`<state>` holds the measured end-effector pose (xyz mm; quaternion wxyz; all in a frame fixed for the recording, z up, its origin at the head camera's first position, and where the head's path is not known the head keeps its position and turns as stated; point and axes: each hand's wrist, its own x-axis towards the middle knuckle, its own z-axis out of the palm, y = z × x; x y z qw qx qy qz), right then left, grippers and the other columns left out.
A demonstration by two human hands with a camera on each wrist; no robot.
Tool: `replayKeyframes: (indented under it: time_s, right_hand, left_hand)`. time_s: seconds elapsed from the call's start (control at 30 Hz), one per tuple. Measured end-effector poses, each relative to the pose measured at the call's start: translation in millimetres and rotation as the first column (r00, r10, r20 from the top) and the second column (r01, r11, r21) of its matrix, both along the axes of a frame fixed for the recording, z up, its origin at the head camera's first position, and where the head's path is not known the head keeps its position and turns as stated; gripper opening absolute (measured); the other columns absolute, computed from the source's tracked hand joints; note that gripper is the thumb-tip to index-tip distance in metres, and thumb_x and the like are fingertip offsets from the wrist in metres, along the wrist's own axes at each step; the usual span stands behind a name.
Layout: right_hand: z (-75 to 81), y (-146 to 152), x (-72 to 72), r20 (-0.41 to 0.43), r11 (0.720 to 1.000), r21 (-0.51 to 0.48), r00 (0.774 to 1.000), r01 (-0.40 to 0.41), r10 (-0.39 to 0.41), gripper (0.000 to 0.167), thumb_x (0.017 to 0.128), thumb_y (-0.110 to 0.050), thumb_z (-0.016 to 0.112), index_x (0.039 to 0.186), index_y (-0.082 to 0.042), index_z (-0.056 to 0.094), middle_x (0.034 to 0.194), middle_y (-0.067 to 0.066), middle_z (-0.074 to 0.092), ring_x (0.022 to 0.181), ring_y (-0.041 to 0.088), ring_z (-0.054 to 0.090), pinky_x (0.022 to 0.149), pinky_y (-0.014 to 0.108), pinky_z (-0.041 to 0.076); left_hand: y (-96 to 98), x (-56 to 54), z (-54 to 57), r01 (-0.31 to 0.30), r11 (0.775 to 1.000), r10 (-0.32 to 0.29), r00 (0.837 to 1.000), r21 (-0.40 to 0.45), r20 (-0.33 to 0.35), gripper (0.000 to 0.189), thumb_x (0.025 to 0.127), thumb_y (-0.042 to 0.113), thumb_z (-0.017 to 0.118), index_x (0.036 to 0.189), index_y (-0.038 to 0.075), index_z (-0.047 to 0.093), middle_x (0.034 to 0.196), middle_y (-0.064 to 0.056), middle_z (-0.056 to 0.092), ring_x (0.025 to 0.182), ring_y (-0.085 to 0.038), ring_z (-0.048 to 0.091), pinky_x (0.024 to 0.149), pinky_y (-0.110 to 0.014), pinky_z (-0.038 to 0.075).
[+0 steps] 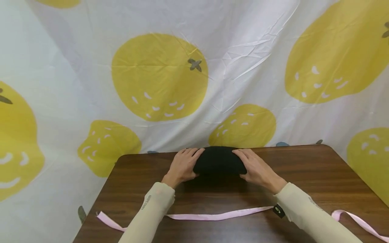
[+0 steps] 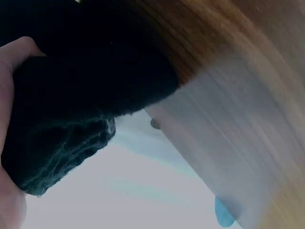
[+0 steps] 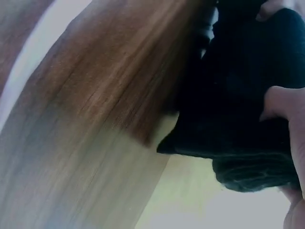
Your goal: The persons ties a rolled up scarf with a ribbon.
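A black folded fabric item (image 1: 220,161) is held up by both hands near the far edge of the table. My left hand (image 1: 183,164) grips its left end, and my right hand (image 1: 254,166) grips its right end. Fingers lie over the top, with the thumbs lower on the near side. In the left wrist view the black fabric (image 2: 90,86) shows layered folds and fuzzy threads along one edge. Thick soft layers of the fabric (image 3: 228,124) also appear in the right wrist view, beside the right thumb. Its exact kind cannot be told.
A pink ribbon (image 1: 212,216) stretches across the brown wooden table (image 1: 194,199) on the near side, passing under both forearms. Behind the table hangs a white curtain (image 1: 243,67) printed with yellow fruit. A small black tag (image 1: 278,210) sits by the right sleeve.
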<state>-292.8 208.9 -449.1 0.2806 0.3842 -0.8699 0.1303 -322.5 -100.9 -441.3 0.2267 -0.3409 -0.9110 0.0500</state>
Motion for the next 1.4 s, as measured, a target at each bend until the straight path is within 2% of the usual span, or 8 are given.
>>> replayKeyframes:
  time_s: [0.23, 0.43, 0.63, 0.8, 0.93, 1.07, 1.23, 1.4]
  right_hand:
    - [0.2, -2, 4.8, -0.196, 0.996, -0.063, 0.980, -0.059, 0.046, 0.098, 0.041, -0.019, 0.099, 0.125, 0.002, 0.056, 0.117, 0.018, 0.062, 0.116, 0.043, 0.053, 0.099, 0.061, 0.038]
    - [5.7, -6, 10.5, -0.239, 0.987, -0.102, 0.966, -0.128, 0.100, 0.096, 0.039, -0.021, 0.096, 0.124, 0.004, 0.057, 0.118, 0.017, 0.063, 0.123, 0.045, 0.048, 0.100, 0.068, 0.028]
    - [15.3, -9, 21.7, -0.241, 0.973, -0.132, 0.958, -0.191, 0.155, 0.095, 0.044, -0.025, 0.092, 0.127, 0.003, 0.056, 0.118, 0.015, 0.062, 0.126, 0.042, 0.046, 0.115, 0.058, 0.016]
    - [22.8, -12, 25.7, -0.263, 0.944, -0.178, 0.938, -0.279, 0.228, 0.089, 0.046, -0.026, 0.085, 0.126, 0.001, 0.059, 0.113, 0.014, 0.062, 0.128, 0.040, 0.046, 0.118, 0.054, 0.012]
    - [27.2, -14, 29.7, -0.264, 0.927, -0.188, 0.926, -0.325, 0.271, 0.084, 0.049, -0.026, 0.082, 0.124, 0.003, 0.060, 0.112, 0.014, 0.062, 0.123, 0.042, 0.050, 0.120, 0.047, 0.014]
    - [31.6, -12, 37.9, -0.242, 0.941, -0.156, 0.936, -0.299, 0.257, 0.082, 0.050, -0.027, 0.084, 0.124, 0.000, 0.061, 0.114, 0.016, 0.062, 0.114, 0.040, 0.057, 0.112, 0.038, 0.031]
    - [37.3, -12, 47.8, -0.264, 0.960, -0.085, 0.935, -0.268, 0.238, 0.086, 0.046, -0.031, 0.089, 0.122, -0.002, 0.062, 0.114, 0.016, 0.062, 0.109, 0.035, 0.060, 0.092, 0.044, 0.045]
    - [42.2, -14, 58.6, -0.253, 0.965, -0.033, 0.936, -0.262, 0.245, 0.093, 0.047, -0.030, 0.090, 0.129, -0.001, 0.058, 0.125, 0.020, 0.058, 0.111, 0.033, 0.058, 0.089, 0.046, 0.047]
  left_hand:
    - [-9.5, -1.2, 1.7, 0.058, 0.998, -0.058, 0.998, 0.027, -0.011, 0.100, 0.065, 0.046, 0.090, 0.148, 0.017, 0.041, 0.134, -0.004, 0.058, 0.121, -0.023, 0.055, 0.104, -0.041, 0.043]
    - [-17.0, -2.0, 2.5, 0.090, 0.994, -0.089, 0.996, 0.068, -0.013, 0.100, 0.064, 0.044, 0.090, 0.148, 0.018, 0.042, 0.137, -0.003, 0.056, 0.124, -0.022, 0.053, 0.106, -0.043, 0.042]
    - [-20.7, -2.9, 0.9, 0.171, 0.973, -0.168, 0.985, 0.155, -0.030, 0.095, 0.065, 0.036, 0.090, 0.146, 0.016, 0.044, 0.136, -0.006, 0.056, 0.126, -0.026, 0.052, 0.105, -0.047, 0.043]
    - [-19.1, -3.8, 1.6, 0.217, 0.956, -0.211, 0.976, 0.200, -0.049, 0.093, 0.065, 0.032, 0.089, 0.145, 0.014, 0.045, 0.138, -0.008, 0.056, 0.128, -0.028, 0.052, 0.108, -0.047, 0.040]
    - [-16.9, -4.1, 2.5, 0.218, 0.954, -0.210, 0.976, 0.205, -0.061, 0.094, 0.063, 0.031, 0.089, 0.145, 0.014, 0.046, 0.139, -0.007, 0.055, 0.129, -0.027, 0.052, 0.108, -0.046, 0.040]
    - [-12.7, -4.8, 2.5, 0.216, 0.957, -0.206, 0.976, 0.193, -0.070, 0.095, 0.062, 0.030, 0.090, 0.145, 0.015, 0.045, 0.140, -0.007, 0.054, 0.129, -0.027, 0.051, 0.108, -0.046, 0.041]
    - [-8.1, -4.8, 1.7, 0.238, 0.952, -0.227, 0.971, 0.192, -0.080, 0.094, 0.062, 0.029, 0.089, 0.144, 0.014, 0.046, 0.140, -0.008, 0.054, 0.130, -0.027, 0.051, 0.106, -0.047, 0.043]
    - [-5.5, -3.9, 0.6, 0.256, 0.944, -0.242, 0.966, 0.208, -0.089, 0.099, 0.058, 0.030, 0.092, 0.144, 0.013, 0.045, 0.141, -0.009, 0.054, 0.131, -0.027, 0.050, 0.106, -0.048, 0.043]
